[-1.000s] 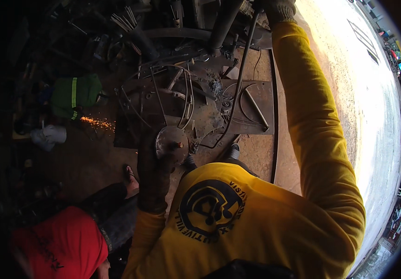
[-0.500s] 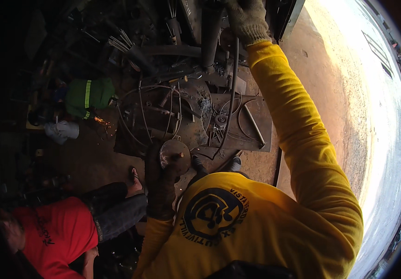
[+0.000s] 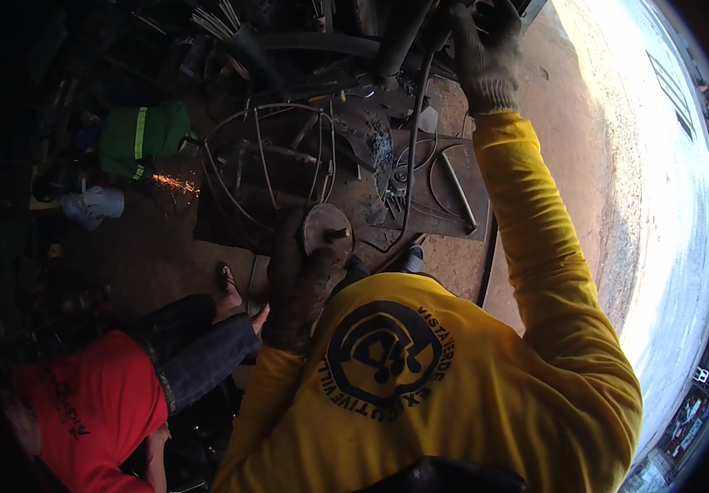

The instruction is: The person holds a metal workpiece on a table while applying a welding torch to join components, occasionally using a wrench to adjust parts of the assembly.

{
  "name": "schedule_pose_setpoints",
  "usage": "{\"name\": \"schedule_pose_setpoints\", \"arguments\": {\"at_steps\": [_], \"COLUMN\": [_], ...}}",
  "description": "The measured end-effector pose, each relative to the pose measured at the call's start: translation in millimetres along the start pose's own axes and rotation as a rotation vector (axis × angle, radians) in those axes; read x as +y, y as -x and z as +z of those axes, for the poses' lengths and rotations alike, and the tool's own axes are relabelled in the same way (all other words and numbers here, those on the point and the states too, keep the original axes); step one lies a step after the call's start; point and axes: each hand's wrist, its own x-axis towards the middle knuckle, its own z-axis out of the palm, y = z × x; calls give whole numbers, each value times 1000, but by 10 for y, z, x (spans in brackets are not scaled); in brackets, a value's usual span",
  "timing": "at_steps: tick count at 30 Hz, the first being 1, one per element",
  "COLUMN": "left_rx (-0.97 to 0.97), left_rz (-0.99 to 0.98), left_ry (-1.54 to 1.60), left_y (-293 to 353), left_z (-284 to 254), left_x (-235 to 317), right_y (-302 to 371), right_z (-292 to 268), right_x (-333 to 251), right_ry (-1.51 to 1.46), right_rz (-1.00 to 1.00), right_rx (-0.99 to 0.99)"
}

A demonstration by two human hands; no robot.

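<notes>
My left hand (image 3: 290, 292), in a dark brown glove, is closed around the edge of a round, flat metal disc (image 3: 322, 220). A short, brass-coloured stub stands out from the disc's middle. Far ahead, my right hand (image 3: 490, 70) in a pale knitted glove reaches to the upper edge, beside a dark pipe (image 3: 404, 37) and the top of a long dark hose or rod (image 3: 417, 123). Its fingertips are dim and partly cut off, so any grip is unclear. Beyond the disc stands a round frame of bent metal rods (image 3: 264, 156) on the metal work surface (image 3: 445, 222).
A person in a red shirt (image 3: 96, 398) is close on my left. Farther left, someone in green (image 3: 145, 135) works amid orange sparks (image 3: 176, 182). A bundle of thin rods (image 3: 219, 20) stands at the back. A metal bar (image 3: 459, 189) lies on the right of the work surface.
My right hand has moved right and a little nearer. The disc in my left hand has shifted right and up in view. The sparks at the left have grown brighter.
</notes>
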Motion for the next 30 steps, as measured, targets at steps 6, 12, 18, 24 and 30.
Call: {"name": "schedule_pose_setpoints", "arguments": {"at_steps": [6, 12, 18, 24, 30], "left_rx": [30, -29, -35, -34, -39], "left_rz": [-86, -137, 80, 87, 96], "left_ry": [56, -99, -323, -369, -515], "left_y": [43, 10, 39, 79, 117], "left_z": [-87, -271, -407, -492, -543], "left_x": [188, 59, -51, -102, -106], "right_y": [769, 989, 1026, 1099, 1122], "right_z": [-101, 792, 1317, 1442, 1487], "right_x": [-106, 467, 1045, 1388, 1524], "right_ry": [114, 608, 986, 1000, 1128], "right_rz": [-150, -6, 58, -96, -642], "right_rx": [-468, -969, -1292, -1268, -1470]}}
